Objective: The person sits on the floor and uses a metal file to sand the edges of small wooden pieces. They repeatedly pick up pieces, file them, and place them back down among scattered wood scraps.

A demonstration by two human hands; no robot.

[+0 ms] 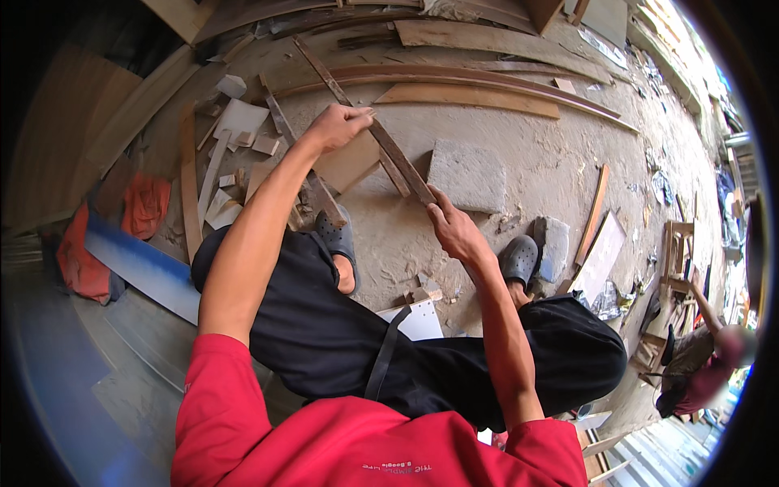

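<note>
A long, narrow, dark brown wooden strip (396, 157) slants in front of me, from the upper left down toward my right knee. My right hand (458, 230) is closed around its lower part, thumb on top. Higher up, my left hand (339, 128) is pinched at the strip's edge; a small pale bit shows at its fingertips, too small to name. Beneath the strip lie a short wooden piece (394, 172) and a tan board (350, 165). Just right of it, a grey concrete block (468, 175) rests on the ground.
Long planks (487, 75) lie across the far ground. Offcuts (242, 122) and a narrow wooden bar (324, 199) are at left, near a blue-and-white panel (146, 264). Another block (552, 247) stands beside my right shoe (519, 258). A person (710, 365) works at far right.
</note>
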